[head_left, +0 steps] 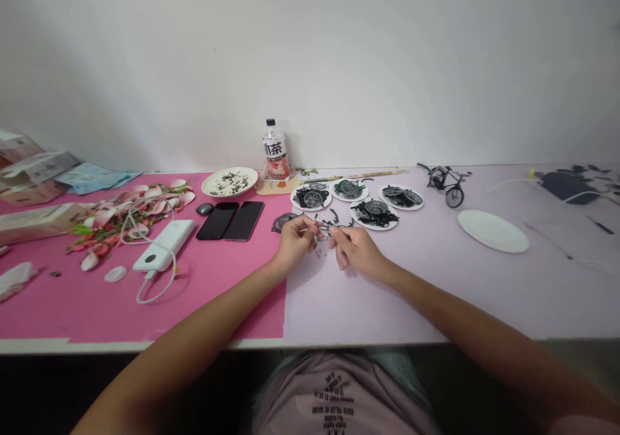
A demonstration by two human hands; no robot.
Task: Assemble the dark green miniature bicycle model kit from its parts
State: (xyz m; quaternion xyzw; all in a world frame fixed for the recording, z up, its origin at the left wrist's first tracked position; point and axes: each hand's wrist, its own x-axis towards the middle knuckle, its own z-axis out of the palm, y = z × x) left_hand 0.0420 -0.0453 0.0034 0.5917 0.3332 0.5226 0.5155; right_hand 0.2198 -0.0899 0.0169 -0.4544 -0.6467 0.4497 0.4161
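My left hand (296,240) and my right hand (357,249) meet over the table, fingertips pinched. Between them is a small dark plastic part (326,226), gripped from both sides; its exact shape is too small to make out. Beside my left hand lies a black spoked toy wheel (282,222), partly covered by the fingers. Several loose black pieces (333,215) are scattered just behind and under the hands. Close beyond my right hand, a white plate (392,226) holds black parts and a spoked wheel. An assembled black model bicycle (448,183) stands farther right.
More plates of black parts, including one plate (295,204), sit behind the hands. A bottle (276,154) and a bowl (207,190) stand at the back. Leftward lie two phones (245,221), a power bank (167,244) and petals (104,219). A white plate (491,230) is at right.
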